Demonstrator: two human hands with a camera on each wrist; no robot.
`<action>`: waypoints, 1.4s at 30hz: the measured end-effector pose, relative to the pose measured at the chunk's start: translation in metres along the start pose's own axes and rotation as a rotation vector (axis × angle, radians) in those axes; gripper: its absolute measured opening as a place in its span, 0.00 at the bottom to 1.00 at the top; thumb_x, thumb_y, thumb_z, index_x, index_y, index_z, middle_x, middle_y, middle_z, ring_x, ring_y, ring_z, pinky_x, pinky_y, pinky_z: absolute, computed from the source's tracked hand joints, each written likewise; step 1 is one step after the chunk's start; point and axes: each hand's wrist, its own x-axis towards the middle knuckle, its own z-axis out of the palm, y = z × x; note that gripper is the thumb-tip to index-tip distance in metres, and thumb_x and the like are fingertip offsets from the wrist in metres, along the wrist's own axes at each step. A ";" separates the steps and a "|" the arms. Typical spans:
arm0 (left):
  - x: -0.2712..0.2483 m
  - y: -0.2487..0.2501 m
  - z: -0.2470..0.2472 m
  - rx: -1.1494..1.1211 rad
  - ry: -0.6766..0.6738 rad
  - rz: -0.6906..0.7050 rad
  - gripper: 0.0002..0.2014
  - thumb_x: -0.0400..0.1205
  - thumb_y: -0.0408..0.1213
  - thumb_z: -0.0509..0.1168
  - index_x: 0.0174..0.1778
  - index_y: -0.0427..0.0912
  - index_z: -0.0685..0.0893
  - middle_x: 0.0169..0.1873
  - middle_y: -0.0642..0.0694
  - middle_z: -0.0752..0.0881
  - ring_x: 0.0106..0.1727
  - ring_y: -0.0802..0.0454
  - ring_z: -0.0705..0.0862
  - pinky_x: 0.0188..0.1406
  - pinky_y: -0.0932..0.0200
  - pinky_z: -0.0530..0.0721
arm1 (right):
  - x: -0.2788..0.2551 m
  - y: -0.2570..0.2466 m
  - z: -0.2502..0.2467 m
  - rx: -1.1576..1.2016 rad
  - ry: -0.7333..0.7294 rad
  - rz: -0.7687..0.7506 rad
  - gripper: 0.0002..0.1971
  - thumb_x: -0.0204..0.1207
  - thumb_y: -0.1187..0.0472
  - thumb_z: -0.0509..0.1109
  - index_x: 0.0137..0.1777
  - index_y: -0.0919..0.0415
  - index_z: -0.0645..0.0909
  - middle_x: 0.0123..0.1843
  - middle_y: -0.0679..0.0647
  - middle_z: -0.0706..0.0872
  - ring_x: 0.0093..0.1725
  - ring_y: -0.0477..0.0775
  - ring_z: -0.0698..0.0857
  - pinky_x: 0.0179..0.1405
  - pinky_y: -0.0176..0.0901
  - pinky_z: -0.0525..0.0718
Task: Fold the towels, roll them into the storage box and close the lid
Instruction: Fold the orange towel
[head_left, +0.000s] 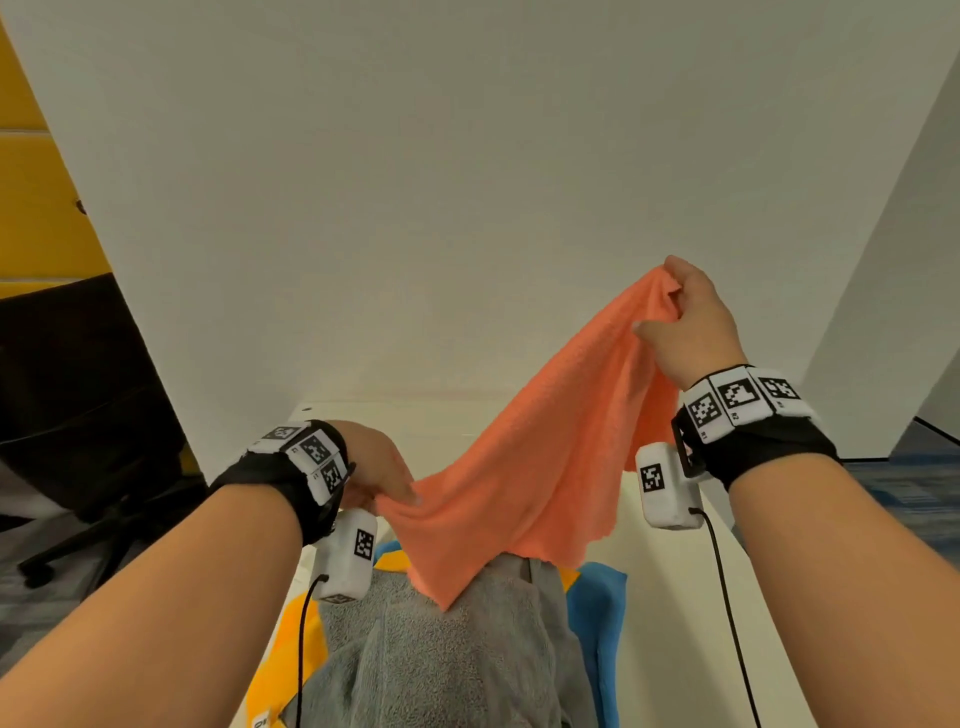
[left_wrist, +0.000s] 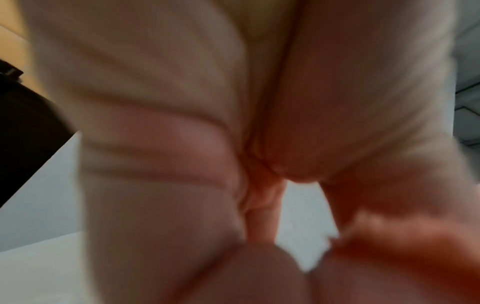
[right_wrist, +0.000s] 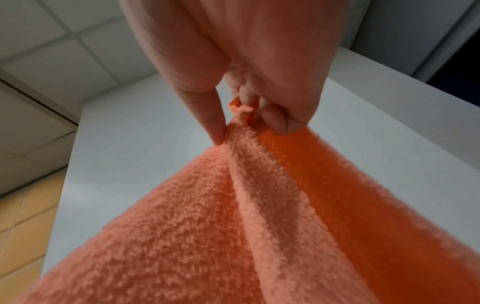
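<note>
Orange towel (head_left: 540, 457) slung between both grips, above the surface | right hand (head_left: 691, 322) pinches the raised corner; left hand (head_left: 379, 467) pinches the lower one | grey towel (head_left: 441, 654) below (unfolded) | progress: early; folding, rolling, boxing, lid remain; box unseen.

four towels (head_left: 524, 467), two hands (head_left: 691, 327)

hands (head_left: 540, 395) pinching orange towel (head_left: 524, 467), grey towel (head_left: 441, 660) below

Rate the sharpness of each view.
Head view: sharp, wide-angle bending at the edges; orange towel crisp. Left wrist view: heavily blurred, left hand fills the frame. Right wrist view: right hand and the towel's pile fairly clear, soft at the edges.
</note>
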 end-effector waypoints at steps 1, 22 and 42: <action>-0.001 0.000 0.001 0.039 -0.013 -0.013 0.08 0.76 0.30 0.75 0.47 0.32 0.84 0.31 0.41 0.80 0.29 0.52 0.76 0.29 0.63 0.77 | 0.000 0.001 0.000 -0.012 0.004 -0.005 0.37 0.77 0.70 0.67 0.83 0.50 0.58 0.82 0.51 0.66 0.79 0.51 0.67 0.71 0.38 0.66; -0.043 0.047 -0.046 -0.940 0.550 0.475 0.13 0.86 0.45 0.61 0.61 0.41 0.78 0.56 0.44 0.80 0.55 0.46 0.80 0.43 0.50 0.84 | 0.001 0.017 -0.011 0.056 0.073 0.098 0.16 0.76 0.70 0.60 0.51 0.54 0.87 0.55 0.51 0.87 0.51 0.47 0.83 0.48 0.34 0.76; -0.061 0.063 -0.067 -0.699 0.711 0.764 0.14 0.83 0.26 0.59 0.48 0.50 0.83 0.39 0.49 0.81 0.20 0.61 0.71 0.33 0.63 0.78 | 0.000 0.013 -0.020 0.051 0.142 -0.025 0.23 0.80 0.62 0.66 0.76 0.54 0.73 0.77 0.48 0.74 0.77 0.46 0.70 0.68 0.30 0.62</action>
